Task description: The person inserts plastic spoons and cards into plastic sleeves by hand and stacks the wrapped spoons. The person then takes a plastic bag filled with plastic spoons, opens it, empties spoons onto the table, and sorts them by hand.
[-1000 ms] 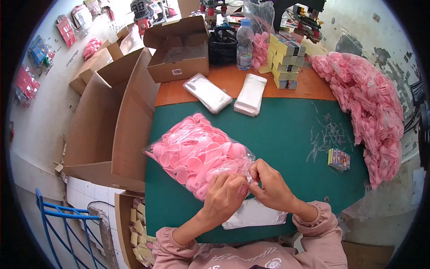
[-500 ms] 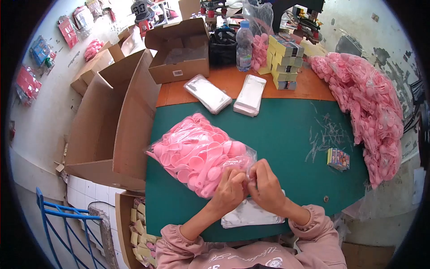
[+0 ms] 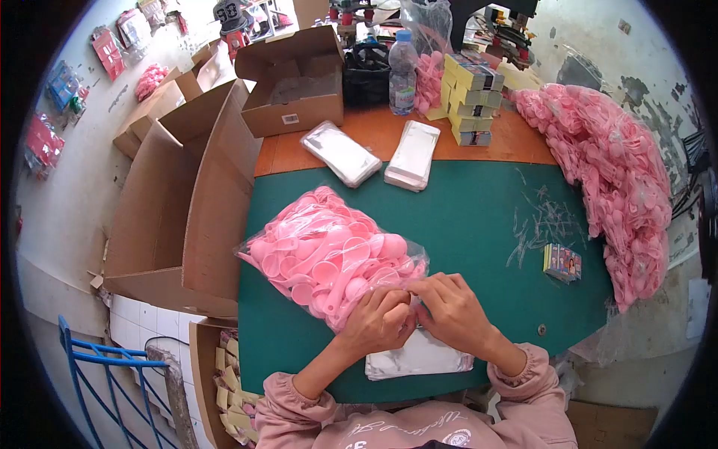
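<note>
A clear plastic bag point(image 3: 329, 254) full of pink spoons lies on the green mat point(image 3: 479, 224) in front of me. My left hand point(image 3: 378, 320) is closed on the bag's near right edge, with its fingers curled. Beside it, my right hand point(image 3: 452, 313) pinches the same edge of the bag. The fingertips of both hands are close together, and the bit of plastic between them is mostly hidden. Under my hands and wrists lies a stack of white packets point(image 3: 419, 355), partly covered.
Two more white packet stacks point(image 3: 342, 153) point(image 3: 413, 156) lie farther back. A large bag of pink spoons point(image 3: 606, 179) hangs over the right side. Plastic scraps point(image 3: 542, 224) and a small card stack point(image 3: 561, 263) are nearby. Open cardboard boxes point(image 3: 217, 202) stand left; a bottle point(image 3: 402, 78) stands behind.
My right hand has turned and its fingers now lie flatter toward the left hand. The bag's near corner is pulled slightly lower. The whole view has shifted a little.
</note>
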### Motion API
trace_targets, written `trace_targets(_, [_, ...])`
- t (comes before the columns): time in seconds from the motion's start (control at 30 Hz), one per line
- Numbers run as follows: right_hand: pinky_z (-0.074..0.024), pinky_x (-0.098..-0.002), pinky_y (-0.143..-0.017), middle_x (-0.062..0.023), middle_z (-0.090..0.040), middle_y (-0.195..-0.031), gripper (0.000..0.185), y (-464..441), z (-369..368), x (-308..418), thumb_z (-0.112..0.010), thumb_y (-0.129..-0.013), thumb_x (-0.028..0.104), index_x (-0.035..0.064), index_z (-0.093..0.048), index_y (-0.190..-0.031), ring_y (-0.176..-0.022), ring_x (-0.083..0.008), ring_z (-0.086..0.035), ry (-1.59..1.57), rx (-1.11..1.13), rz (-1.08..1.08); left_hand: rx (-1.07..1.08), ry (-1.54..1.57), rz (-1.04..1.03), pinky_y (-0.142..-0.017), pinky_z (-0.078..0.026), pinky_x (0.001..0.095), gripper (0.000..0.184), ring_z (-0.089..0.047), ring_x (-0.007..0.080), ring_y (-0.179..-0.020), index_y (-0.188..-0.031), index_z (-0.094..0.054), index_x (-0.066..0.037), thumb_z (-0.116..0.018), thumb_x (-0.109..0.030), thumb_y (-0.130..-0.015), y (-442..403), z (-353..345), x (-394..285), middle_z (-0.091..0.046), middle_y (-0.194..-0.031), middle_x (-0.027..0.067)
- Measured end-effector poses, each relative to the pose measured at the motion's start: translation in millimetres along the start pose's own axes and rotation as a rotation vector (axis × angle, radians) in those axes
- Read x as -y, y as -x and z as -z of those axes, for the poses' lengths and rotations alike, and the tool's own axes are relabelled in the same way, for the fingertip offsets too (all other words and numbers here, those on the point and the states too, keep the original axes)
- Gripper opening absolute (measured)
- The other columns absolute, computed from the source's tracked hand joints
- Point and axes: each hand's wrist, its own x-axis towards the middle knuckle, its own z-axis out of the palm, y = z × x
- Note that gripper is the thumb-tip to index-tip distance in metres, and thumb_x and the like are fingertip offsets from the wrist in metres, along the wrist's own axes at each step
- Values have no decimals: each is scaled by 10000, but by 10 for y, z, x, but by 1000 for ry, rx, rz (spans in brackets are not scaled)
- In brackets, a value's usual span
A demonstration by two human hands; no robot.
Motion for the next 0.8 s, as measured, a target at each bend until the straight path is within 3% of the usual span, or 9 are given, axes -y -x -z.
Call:
trace_targets(0.27, [-432,-293,-640,-132,-503,-815,331,9,-187,-74,-591,-691,-20,11,-451,-990,-733,-270,-518,-31,-72,36,21,-113,48,-642,-444,348,436,-550,251,-792,-962,-419,-56,-670,17,-613,36,-56,27,-559,-889,122])
trace_targets(0.33, [-451,-304,-716,-130,-505,-859,274,4,-127,-12,-497,-755,-51,-17,-416,-1015,-779,-259,-544,-347,-85,-256,10,-100,52,-641,-446,345,432,-551,256,-800,-966,-417,-51,-664,25,-619,46,-39,28,-555,-884,121])
trace_targets(0.37, [-451,-304,-716,-130,-505,-859,274,-5,-124,-36,-497,-755,-51,-17,-416,-1015,-779,-259,-544,-347,-86,-256,24,-39,70,-641,-449,359,439,-551,272,-787,-992,-411,-39,-640,36,-625,31,-17,25,-541,-883,126])
trace_targets(0.43, [-442,-277,-721,-84,-494,-859,207,-8,-142,-141,-457,-796,-42,2,-398,-990,-789,-177,-529,-786,-80,-519,40,22,89,-641,-453,372,447,-552,288,-773,-1018,-405,-27,-616,47,-631,-5,22,6,-527,-881,132])
trace_targets(0.47, [-432,-264,-730,-54,-483,-859,187,15,-222,-227,-441,-811,-38,20,-393,-982,-810,-116,-505,-935,-150,-487,18,-8,119,-641,-456,374,455,-548,292,-757,-1032,-412,-19,-612,55,-630,-36,40,3,-522,-874,134])
trace_targets(0.57, [-432,-267,-760,-64,-481,-896,254,43,-274,-246,-465,-767,-90,18,-396,-987,-834,-117,-481,-1008,-245,-358,-35,-14,145,-635,-459,379,477,-539,293,-728,-1062,-419,-6,-605,70,-629,-5,57,44,-516,-868,139])
trace_targets(0.6, [-432,-267,-760,-64,-481,-896,254,-5,-243,-238,-465,-767,-90,18,-396,-987,-834,-117,-481,-1004,-245,-357,-64,14,144,-630,-460,383,491,-534,291,-714,-1079,-419,-1,-602,77,-629,15,59,56,-514,-870,142])
trace_targets(0.67, [-441,-280,-723,-102,-529,-861,217,-161,-160,-221,-527,-747,-64,0,-435,-933,-796,-219,-551,-234,-231,111,-71,11,108,-622,-462,375,475,-535,285,-717,-1062,-431,3,-606,80,-627,21,83,48,-514,-866,140])
trace_targets(0.8, [-455,-292,-680,-114,-541,-847,254,-220,-218,-484,-557,-694,-91,11,-470,-909,-776,-273,-558,-106,-220,185,-152,-139,67,-609,-466,338,386,-539,266,-725,-980,-490,12,-618,82,-623,9,310,-52,-517,-856,131])
